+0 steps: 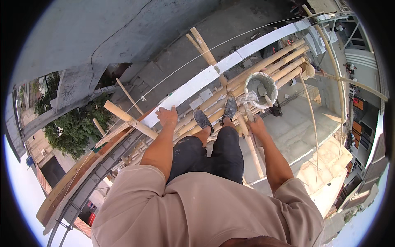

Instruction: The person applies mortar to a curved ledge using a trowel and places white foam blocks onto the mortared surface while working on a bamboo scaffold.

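My left hand point(167, 117) rests on the near end of a long white block point(191, 88) along the top of a narrow wall. Its fingers are apart, and part of the palm side is hidden. In my right hand point(257, 126) is the handle of a short-handled, hatchet-like tool point(247, 99) with a wide, pale, mortar-smeared head. The fingers are closed around the handle. Just beyond the tool's head stands a round bucket point(275, 84), crusted with grey mortar. A trowel point(268, 100) leans inside it, handle toward me.
My feet in dark shoes point(201, 119) stand on bamboo poles point(284, 64) lashed as scaffolding, with the ground far below. A taut white string point(175, 74) runs along the wall. Upright bamboo point(204, 45) rises beside the blocks. Another person point(307, 69) is at the far right end.
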A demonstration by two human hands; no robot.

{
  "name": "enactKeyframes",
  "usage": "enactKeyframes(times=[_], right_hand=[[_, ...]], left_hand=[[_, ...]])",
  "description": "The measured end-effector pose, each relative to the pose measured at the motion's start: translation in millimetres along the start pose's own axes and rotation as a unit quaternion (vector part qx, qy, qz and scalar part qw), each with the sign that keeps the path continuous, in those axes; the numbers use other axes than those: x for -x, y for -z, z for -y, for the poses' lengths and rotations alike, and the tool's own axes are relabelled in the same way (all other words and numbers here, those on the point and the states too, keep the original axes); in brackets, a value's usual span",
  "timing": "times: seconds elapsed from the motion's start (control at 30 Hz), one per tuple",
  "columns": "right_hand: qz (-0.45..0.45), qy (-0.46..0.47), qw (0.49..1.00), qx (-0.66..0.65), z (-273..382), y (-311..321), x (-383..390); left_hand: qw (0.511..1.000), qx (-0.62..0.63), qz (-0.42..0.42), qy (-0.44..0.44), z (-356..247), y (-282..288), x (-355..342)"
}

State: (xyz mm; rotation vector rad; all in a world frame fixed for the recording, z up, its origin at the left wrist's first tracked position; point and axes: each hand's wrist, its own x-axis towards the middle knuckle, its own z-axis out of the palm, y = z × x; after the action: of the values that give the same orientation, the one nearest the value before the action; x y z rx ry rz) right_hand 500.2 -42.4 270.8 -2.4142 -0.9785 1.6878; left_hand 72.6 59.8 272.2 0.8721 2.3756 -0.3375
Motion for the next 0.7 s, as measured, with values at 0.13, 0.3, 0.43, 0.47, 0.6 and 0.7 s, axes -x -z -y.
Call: enactKeyframes(times=[0.13, 0.3, 0.43, 0.47, 0.6, 0.7], right_hand=[[0.003, 0.137, 0.991, 0.002, 64.3, -6.9, 14.8], [-0.018, 0.249, 0.960, 0.128, 157.2, 44.0, -10.5], [0.043, 0.379, 0.886, 0.265, 252.9, 13.6, -55.7], [0.061, 0.390, 0.871, 0.292, 277.6, 0.6, -62.5], [0.148, 0.423, 0.813, 0.371, 346.0, -66.2, -96.8], [0.268, 0.307, 0.816, 0.410, 401.1, -135.3, -77.7]], left_hand=[[0.924, 0.309, 0.008, 0.225, 115.8, -33.6, -96.8], [0.696, 0.617, 0.162, 0.330, 25.5, -57.0, -38.7], [0.612, 0.707, 0.175, 0.307, 37.9, -78.9, -46.9], [0.580, 0.744, 0.174, 0.282, 39.0, -82.7, -47.8], [0.519, 0.790, 0.157, 0.287, 35.3, -96.8, -49.5], [0.507, 0.808, 0.128, 0.272, 48.4, -100.1, -51.2]])
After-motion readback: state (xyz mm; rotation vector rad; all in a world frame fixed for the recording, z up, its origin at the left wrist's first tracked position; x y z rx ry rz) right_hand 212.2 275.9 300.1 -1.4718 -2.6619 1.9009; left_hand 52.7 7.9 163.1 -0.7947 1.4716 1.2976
